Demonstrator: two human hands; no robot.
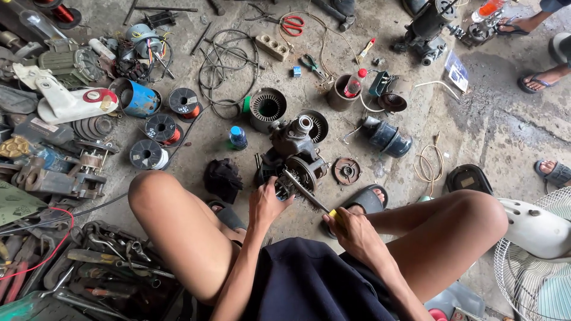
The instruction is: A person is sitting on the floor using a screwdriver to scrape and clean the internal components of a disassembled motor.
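Observation:
I squat over a dark, greasy motor assembly [294, 156] standing on the concrete floor between my knees. My left hand [266, 203] grips the near side of the motor housing, fingers curled on its rim. A yellow-handled screwdriver [310, 195] is held in my right hand [351, 230], its shaft angled up-left with the tip at the motor's front face. A round metal end cap [346, 170] lies just right of the motor.
Wire spools [160, 128], a blue motor shell [135, 98], a stator [267, 108], red scissors [292, 25] and pliers [311, 64] litter the floor. An open tool box [101, 267] sits at lower left, a white fan [535, 261] at right. Other people's sandalled feet [541, 80] stand at upper right.

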